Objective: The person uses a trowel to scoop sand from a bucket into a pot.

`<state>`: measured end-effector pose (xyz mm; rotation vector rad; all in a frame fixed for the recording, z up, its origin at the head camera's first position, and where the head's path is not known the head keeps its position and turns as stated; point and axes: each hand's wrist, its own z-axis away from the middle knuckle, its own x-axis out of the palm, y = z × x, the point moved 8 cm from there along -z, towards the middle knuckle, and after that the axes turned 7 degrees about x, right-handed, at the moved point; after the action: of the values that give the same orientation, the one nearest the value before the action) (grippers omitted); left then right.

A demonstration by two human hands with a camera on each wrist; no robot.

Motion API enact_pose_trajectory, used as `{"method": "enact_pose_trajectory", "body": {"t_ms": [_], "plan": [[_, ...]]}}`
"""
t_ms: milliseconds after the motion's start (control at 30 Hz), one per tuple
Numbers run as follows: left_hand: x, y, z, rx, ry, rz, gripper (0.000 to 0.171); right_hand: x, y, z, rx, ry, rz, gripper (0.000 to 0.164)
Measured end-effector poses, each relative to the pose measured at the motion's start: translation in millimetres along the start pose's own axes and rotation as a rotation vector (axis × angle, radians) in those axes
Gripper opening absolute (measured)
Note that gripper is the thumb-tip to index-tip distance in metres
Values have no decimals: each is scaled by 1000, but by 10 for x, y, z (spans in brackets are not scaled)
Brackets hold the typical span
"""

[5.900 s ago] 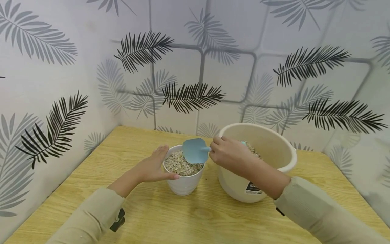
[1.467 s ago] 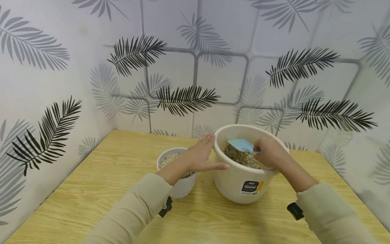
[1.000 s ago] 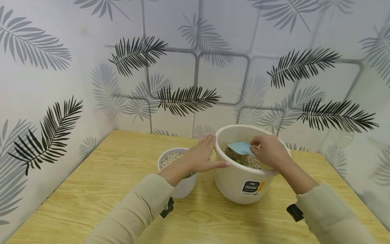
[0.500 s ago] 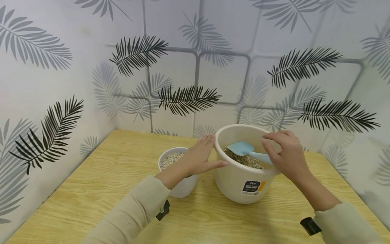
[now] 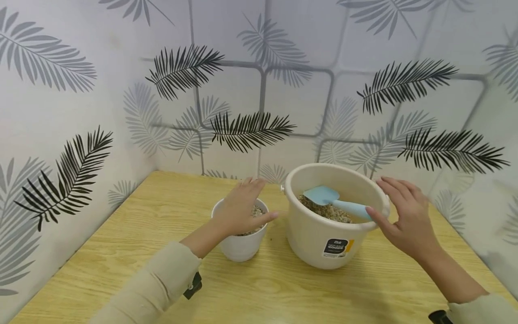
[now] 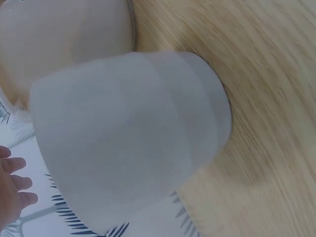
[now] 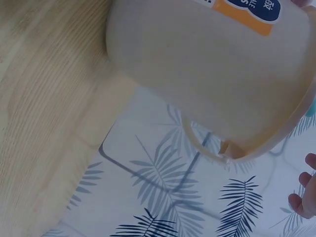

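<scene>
A light blue hand shovel (image 5: 321, 195) lies in the cream bucket (image 5: 311, 238), its blade on the tan gravel (image 5: 328, 213) and its handle leaning toward the right rim. My right hand (image 5: 413, 220) is spread at that rim, thumb over the handle's end, holding nothing. Over the white pot (image 5: 242, 249) hovers my left hand (image 5: 236, 211), fingers straight, covering part of the gravel (image 5: 259, 212) inside. The left wrist view shows the pot's side (image 6: 133, 133) with fingertips (image 6: 22, 182) beyond its rim. In the right wrist view, fingers (image 7: 307, 190) stand off the bucket's rim.
Both containers stand on a wood-grain table (image 5: 259, 297), pot left of bucket with a narrow gap between. A leaf-patterned wall (image 5: 251, 90) rises behind the table. The bucket's bail handle (image 7: 195, 140) hangs at its side, and a label (image 5: 337, 246) faces front.
The shovel, earlier over the pot, then dug in the bucket, has been let go there. My right hand has moved right, and my left hand from the bucket's rim back over the pot.
</scene>
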<state>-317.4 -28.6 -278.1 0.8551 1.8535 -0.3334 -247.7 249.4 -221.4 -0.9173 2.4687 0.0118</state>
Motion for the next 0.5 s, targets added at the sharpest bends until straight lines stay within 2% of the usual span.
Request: {"method": "enact_pose_trajectory", "body": {"t_ms": [133,333,500], "plan": [[-95,-84,161,-2,48,-56,88,-48,76,104,37,-51,83,90],[-233,-148,414,41,127,-177,114,-92,268,256,130,-181,167,97],[-250,-218,588,25,117,-282,116,-90,433,417,200,-284,253,100]]}}
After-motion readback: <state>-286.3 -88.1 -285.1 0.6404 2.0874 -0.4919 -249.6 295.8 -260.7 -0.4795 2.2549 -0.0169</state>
